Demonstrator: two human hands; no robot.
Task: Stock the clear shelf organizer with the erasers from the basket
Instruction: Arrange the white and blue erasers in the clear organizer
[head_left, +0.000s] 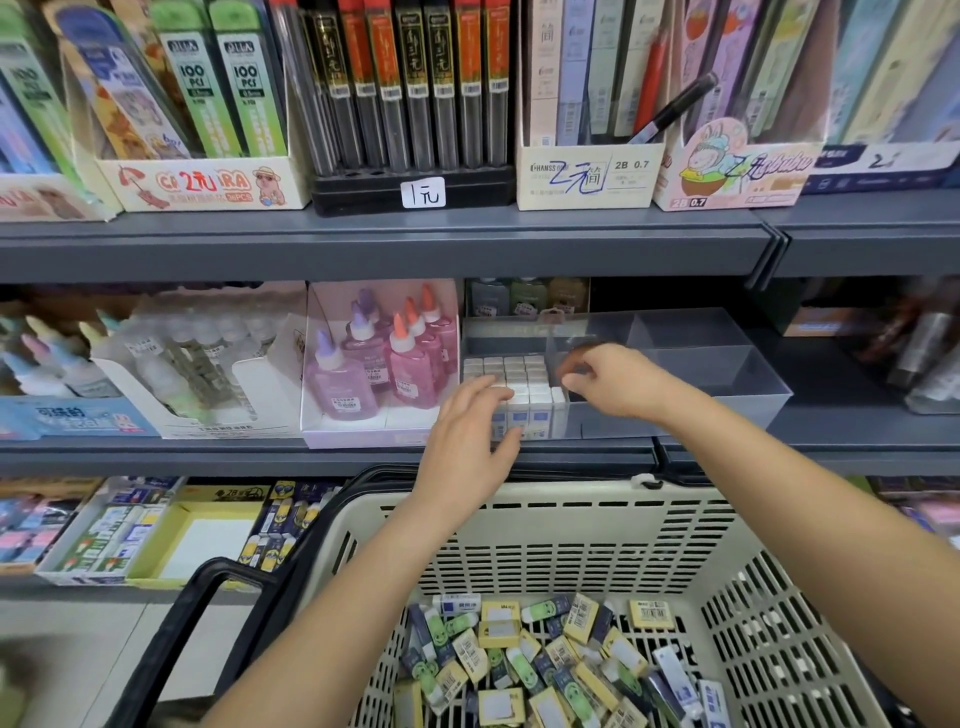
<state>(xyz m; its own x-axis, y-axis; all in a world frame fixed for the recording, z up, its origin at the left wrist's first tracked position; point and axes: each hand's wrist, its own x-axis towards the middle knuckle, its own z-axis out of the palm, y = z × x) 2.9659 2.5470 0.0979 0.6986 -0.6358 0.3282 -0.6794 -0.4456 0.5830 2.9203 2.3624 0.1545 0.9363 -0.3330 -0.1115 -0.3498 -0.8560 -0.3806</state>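
A person is stocking a stationery shop's middle shelf (311, 457), with both arms reaching over a cream basket (571, 525) toward the clear shelf organizer (701, 415). The left hand (470, 441) is lying flat and relaxed across the front rows of standing erasers (519, 371) in the organizer's left compartment, its thumb pressing against the clear front wall. The right hand (618, 384) is hovering at the divider just right of those rows with its fingers curled downward. Motion blur is hiding whether it is pinching an eraser.

The job is looking less than half done. The left compartment is holding several tidy rows but showing a gap at the back, and the compartments to the right are appearing to hold nothing. A large loose pile of erasers (545, 654) in white, yellow and green wrappers is waiting on the basket floor. Pink glue bottles (384, 358) are standing in a box just left of the organizer.
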